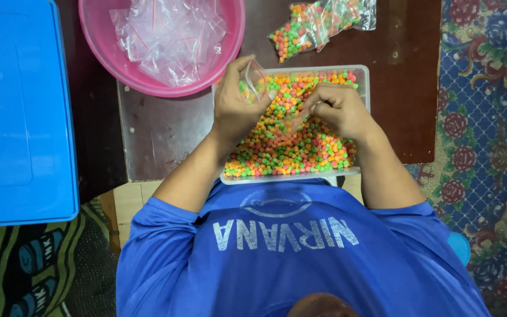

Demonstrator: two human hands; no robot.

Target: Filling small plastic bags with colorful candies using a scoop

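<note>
The left hand (234, 101) holds a small clear plastic bag (256, 82) by its mouth, thumb and fingers pressed on the top edge, so its grip is pinching the bag. The bag hangs over the far left part of a clear tray (363, 76) and has a few green pieces in it. The tray sits on the dark brown desk (406, 88), right in front of the person, and is full of small round candies (294, 149) in orange, pink, green and yellow. The right hand (338, 108) rests on the candies near the middle of the tray, fingers curled inward toward the bag; whether its grip is pinching any candy I cannot tell.

On the far side of the desk, left of the tray and touching its corner, stands a pink bowl (98, 29) holding empty clear bags (171, 35). Just beyond the tray's far edge lies a filled bag of candies (318, 23). A blue lid (22, 111) lies at the far left.
</note>
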